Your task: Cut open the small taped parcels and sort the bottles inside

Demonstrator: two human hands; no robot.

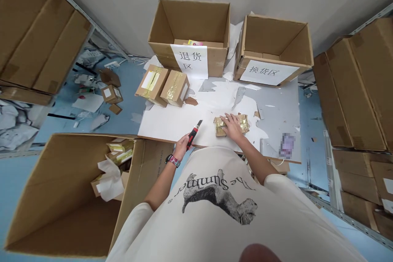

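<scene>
Carton [61,213] on the floor at far left, open, with taped parcels and white paper inside. Two taped boxes [162,86] farther along, at the back of the white tabletop [166,125]. Left hand [181,147] at the tabletop's near edge, wrist raised, clenched around a red-and-black utility knife [193,133], its dark tip angled forward and to the right, away from the body. Just beside it, a gold-taped parcel [242,123] lying flat on the tabletop, long axis running roughly crosswise. Right hand [232,127] pressed on top of the parcel, arm reaching forward, fingers spread and not closed around it.
</scene>
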